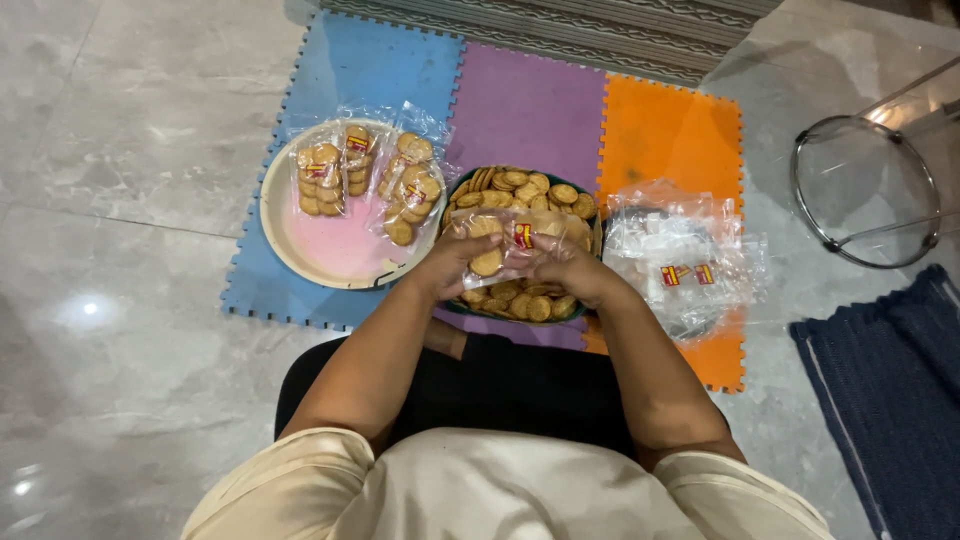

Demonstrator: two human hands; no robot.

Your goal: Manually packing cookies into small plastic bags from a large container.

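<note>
Gripping a clear plastic bag (505, 250) of round biscuits from both sides, the left hand (452, 262) and right hand (572, 270) have their fingers closed on its ends. The bag is held just above a dark green bowl (590, 215) filled with loose biscuits, on the purple mat tile (525, 110). To the left, a pale round plate (335, 250) carries three filled bags. To the right, a pile of empty bags (685, 255) lies on the orange tile (670, 135).

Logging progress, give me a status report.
Left hand and right hand hold clear biscuit packet over green bowl. Nothing in the way.
</note>
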